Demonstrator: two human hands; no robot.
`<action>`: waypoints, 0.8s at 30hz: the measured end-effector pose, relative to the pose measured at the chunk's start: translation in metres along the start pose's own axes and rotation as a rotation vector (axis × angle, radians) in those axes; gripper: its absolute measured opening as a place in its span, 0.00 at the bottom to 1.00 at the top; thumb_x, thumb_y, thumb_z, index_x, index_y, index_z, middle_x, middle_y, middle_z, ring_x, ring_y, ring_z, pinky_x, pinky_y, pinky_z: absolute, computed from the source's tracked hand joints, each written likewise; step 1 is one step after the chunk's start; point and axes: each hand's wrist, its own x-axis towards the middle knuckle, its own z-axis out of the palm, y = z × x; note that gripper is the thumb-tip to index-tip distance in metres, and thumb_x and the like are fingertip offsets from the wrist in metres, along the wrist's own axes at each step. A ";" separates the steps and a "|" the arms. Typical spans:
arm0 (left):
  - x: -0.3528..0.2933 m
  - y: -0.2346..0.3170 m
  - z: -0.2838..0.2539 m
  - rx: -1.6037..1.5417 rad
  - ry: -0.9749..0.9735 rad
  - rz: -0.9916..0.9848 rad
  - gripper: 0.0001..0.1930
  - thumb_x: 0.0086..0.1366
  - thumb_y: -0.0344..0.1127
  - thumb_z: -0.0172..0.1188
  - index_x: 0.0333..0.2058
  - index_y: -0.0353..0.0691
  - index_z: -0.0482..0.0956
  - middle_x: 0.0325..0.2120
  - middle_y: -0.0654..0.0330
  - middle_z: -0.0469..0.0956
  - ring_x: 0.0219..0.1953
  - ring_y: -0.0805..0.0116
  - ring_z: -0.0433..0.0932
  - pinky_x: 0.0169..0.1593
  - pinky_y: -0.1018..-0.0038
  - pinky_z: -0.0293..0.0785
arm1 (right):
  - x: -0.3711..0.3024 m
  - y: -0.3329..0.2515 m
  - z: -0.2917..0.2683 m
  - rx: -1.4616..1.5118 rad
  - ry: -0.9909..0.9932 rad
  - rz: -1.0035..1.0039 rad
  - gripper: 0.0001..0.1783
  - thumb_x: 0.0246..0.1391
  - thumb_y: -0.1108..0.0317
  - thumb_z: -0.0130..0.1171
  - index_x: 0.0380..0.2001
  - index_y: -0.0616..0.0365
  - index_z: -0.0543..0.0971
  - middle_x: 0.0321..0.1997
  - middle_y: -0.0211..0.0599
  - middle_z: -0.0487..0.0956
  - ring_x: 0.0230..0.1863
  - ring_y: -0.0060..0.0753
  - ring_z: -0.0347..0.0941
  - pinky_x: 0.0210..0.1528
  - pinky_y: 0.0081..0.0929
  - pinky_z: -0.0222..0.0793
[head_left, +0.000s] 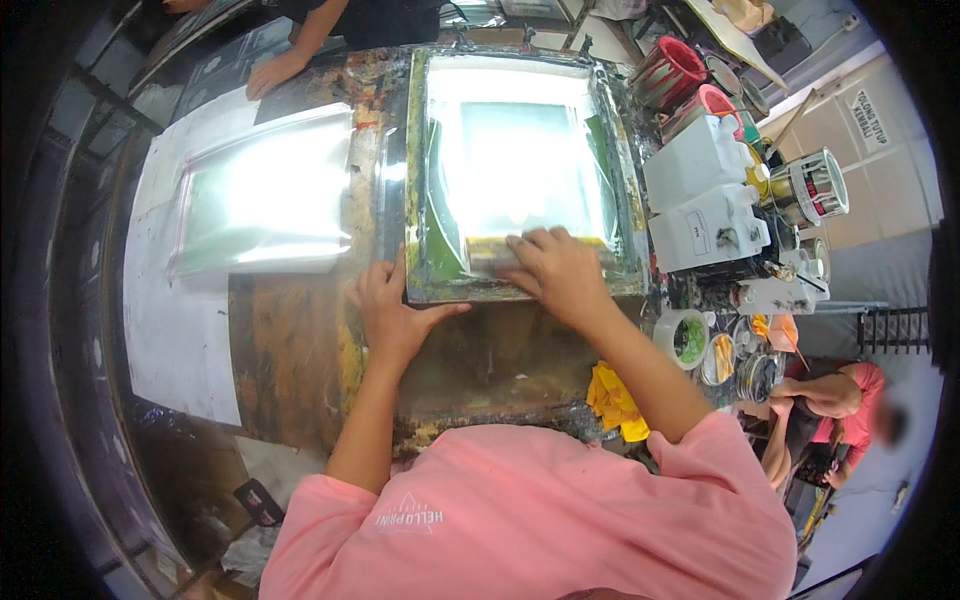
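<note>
A printing screen (pixel 416 170) lies in front of me, its rim stained with paint and a green border around a bright, glaring middle. My right hand (pixel 562 272) is closed on a squeegee (pixel 486 258) that rests across the near part of the mesh; the glare hides part of the mesh. At the screen's near left corner is my left hand (pixel 388 312). Its fingers are spread, the index along the left side and the thumb along the near edge. To the left, a stack of clear plastic sheets (pixel 262 195) shines on white paper (pixel 180 330).
White jerrycans (pixel 690 230), red paint tins (pixel 668 75) and a metal can (pixel 808 190) crowd the right side. Nearer are a tape roll (pixel 683 338) and a yellow cloth (pixel 615 402). Another person's hand (pixel 278 72) touches the table's far left; someone sits at the far right.
</note>
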 end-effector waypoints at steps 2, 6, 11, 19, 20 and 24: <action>0.000 0.000 -0.001 0.003 0.023 0.028 0.58 0.31 0.66 0.86 0.62 0.40 0.81 0.44 0.58 0.76 0.53 0.54 0.72 0.61 0.54 0.61 | 0.037 0.027 0.012 -0.032 -0.016 0.025 0.22 0.61 0.50 0.68 0.49 0.54 0.85 0.46 0.39 0.82 0.46 0.46 0.79 0.45 0.44 0.78; 0.000 0.000 -0.004 0.025 0.018 0.021 0.60 0.30 0.67 0.86 0.63 0.40 0.80 0.45 0.58 0.76 0.52 0.55 0.72 0.61 0.55 0.61 | 0.132 0.084 0.030 -0.148 0.041 0.029 0.23 0.62 0.41 0.65 0.46 0.48 0.87 0.44 0.35 0.83 0.46 0.43 0.82 0.42 0.47 0.80; 0.001 0.000 -0.003 0.014 0.098 0.111 0.65 0.35 0.71 0.82 0.70 0.38 0.74 0.36 0.61 0.75 0.43 0.60 0.72 0.55 0.60 0.62 | 0.229 0.144 0.007 -0.031 -0.185 -0.008 0.25 0.65 0.37 0.60 0.44 0.45 0.88 0.39 0.37 0.85 0.43 0.47 0.84 0.43 0.48 0.79; 0.001 -0.001 -0.003 -0.050 0.111 0.140 0.64 0.39 0.71 0.81 0.69 0.33 0.73 0.30 0.58 0.79 0.36 0.59 0.71 0.49 0.63 0.65 | 0.188 0.132 0.038 -0.183 0.056 -0.006 0.24 0.64 0.40 0.61 0.51 0.45 0.86 0.44 0.36 0.83 0.49 0.45 0.82 0.45 0.48 0.80; 0.001 0.000 -0.003 -0.041 0.120 0.145 0.64 0.39 0.71 0.80 0.69 0.32 0.73 0.31 0.58 0.79 0.35 0.59 0.71 0.49 0.63 0.65 | 0.172 0.124 0.036 -0.160 0.024 0.008 0.24 0.64 0.40 0.61 0.51 0.45 0.86 0.44 0.36 0.82 0.48 0.45 0.82 0.44 0.47 0.80; -0.002 0.002 -0.003 -0.067 0.078 0.087 0.61 0.41 0.69 0.82 0.69 0.34 0.73 0.35 0.56 0.82 0.40 0.56 0.72 0.51 0.60 0.66 | 0.092 0.065 0.010 -0.124 -0.018 0.002 0.23 0.64 0.41 0.62 0.48 0.46 0.85 0.42 0.37 0.81 0.45 0.47 0.81 0.41 0.48 0.79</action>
